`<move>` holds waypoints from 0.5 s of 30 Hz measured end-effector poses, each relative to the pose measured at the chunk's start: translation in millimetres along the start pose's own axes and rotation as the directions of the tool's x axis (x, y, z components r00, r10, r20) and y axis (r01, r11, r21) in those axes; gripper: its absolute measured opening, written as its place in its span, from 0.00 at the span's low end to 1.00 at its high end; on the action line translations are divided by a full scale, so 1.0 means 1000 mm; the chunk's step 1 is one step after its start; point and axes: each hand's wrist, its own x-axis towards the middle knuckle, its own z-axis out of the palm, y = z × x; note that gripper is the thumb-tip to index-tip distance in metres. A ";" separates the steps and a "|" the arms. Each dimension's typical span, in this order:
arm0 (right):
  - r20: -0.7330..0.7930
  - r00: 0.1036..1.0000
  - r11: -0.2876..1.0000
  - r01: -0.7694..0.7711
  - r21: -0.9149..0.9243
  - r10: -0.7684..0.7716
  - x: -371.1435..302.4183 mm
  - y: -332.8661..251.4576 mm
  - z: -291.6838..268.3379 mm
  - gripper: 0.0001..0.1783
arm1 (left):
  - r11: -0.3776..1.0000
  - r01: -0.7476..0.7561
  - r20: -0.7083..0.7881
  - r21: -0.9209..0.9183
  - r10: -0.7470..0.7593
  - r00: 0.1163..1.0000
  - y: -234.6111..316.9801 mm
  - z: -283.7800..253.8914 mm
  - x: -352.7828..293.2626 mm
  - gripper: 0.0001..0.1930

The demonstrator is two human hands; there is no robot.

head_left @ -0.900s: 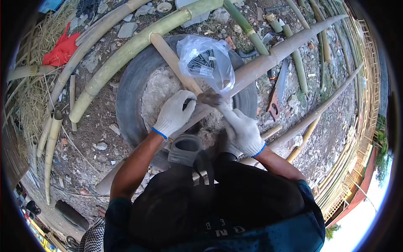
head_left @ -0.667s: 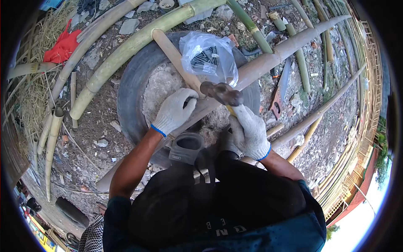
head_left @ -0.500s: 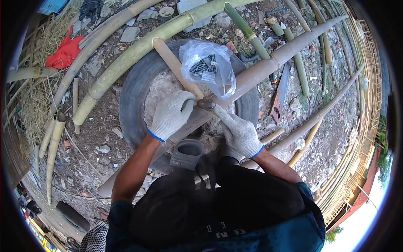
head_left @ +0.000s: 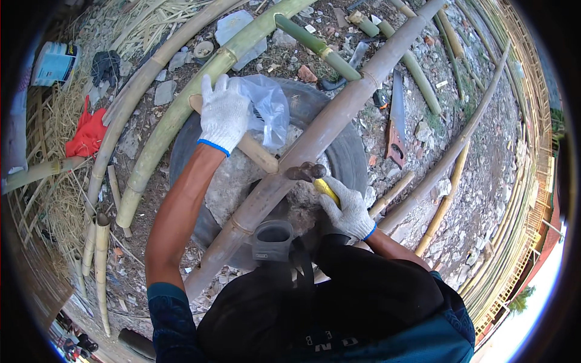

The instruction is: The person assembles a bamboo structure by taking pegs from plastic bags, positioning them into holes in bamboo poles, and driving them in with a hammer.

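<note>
Pole [head_left: 333,118]: is running one-to-seven o'clock, tyre [head_left: 353,151] seemingly propping it. Crosspiece [head_left: 258,153]: is abutting it from ten-thirty. Left hand [head_left: 224,116]: is covering crosspiece, grip untellable. Right hand [head_left: 351,210], four o'clock: is clamping hammer [head_left: 316,173], apparently for control over pole.

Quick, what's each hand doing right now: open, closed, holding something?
Left hand: open, over the short bamboo crosspiece beside the plastic bag; contact with either cannot be told.
Right hand: closed around a yellow-handled hammer.

Diffuse daylight, overexposed sky [head_left: 540,305], fisheye-bent edges
</note>
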 end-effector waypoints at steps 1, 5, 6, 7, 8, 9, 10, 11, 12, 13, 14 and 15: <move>-0.014 1.000 1.000 -0.009 0.007 0.009 -0.001 0.002 0.000 0.27 | 0.993 -0.016 -0.049 0.116 0.021 0.999 -0.004 0.009 0.002 0.16; -0.089 0.996 1.000 -0.011 -0.015 0.010 -0.002 0.009 -0.006 0.28 | 0.993 -0.030 -0.202 0.112 0.052 0.978 -0.005 0.035 -0.001 0.11; -0.099 0.995 1.000 0.015 -0.022 -0.017 0.002 0.011 -0.005 0.29 | 0.992 -0.038 -0.201 0.120 0.062 0.978 -0.007 0.031 -0.002 0.11; -0.098 0.995 0.999 -0.010 -0.031 0.007 0.001 0.015 -0.008 0.29 | 0.994 -0.079 -0.256 -0.078 0.057 0.965 -0.003 0.025 -0.003 0.10; -0.107 0.994 0.999 -0.022 -0.035 0.018 0.000 0.017 -0.012 0.29 | 0.954 -0.125 -0.305 -0.271 0.038 0.951 0.000 0.018 -0.002 0.10; -0.108 0.994 1.000 -0.022 -0.019 0.020 0.000 0.017 -0.013 0.28 | 0.925 -0.263 -0.401 -0.273 0.139 0.905 -0.004 0.013 -0.004 0.11; -0.110 0.994 1.000 -0.023 -0.005 0.022 0.000 0.018 -0.013 0.28 | 0.923 -0.268 -0.398 -0.276 0.144 0.906 -0.002 0.014 -0.002 0.11; -0.112 0.993 1.000 -0.031 -0.004 0.030 0.000 0.016 -0.015 0.28 | 0.900 -0.339 -0.366 -0.274 0.228 0.902 0.002 0.016 0.000 0.11; -0.108 0.994 0.999 -0.034 -0.008 0.033 0.002 0.013 -0.015 0.28 | 0.875 -0.403 -0.331 -0.268 0.309 0.892 0.002 0.016 0.001 0.10; -0.105 0.994 0.999 -0.039 -0.013 0.038 0.004 0.011 -0.015 0.27 | 0.935 -0.327 -0.131 -0.139 0.310 0.942 0.001 0.016 0.000 0.12; -0.107 0.993 0.999 -0.042 -0.011 0.040 0.005 0.011 -0.014 0.27 | 0.934 -0.330 -0.131 -0.139 0.314 0.941 -0.003 0.028 0.000 0.12; -0.096 0.995 1.000 -0.024 0.008 0.025 0.010 0.011 -0.010 0.27 | 0.976 -0.180 -0.196 -0.124 0.154 0.969 -0.015 0.049 -0.004 0.10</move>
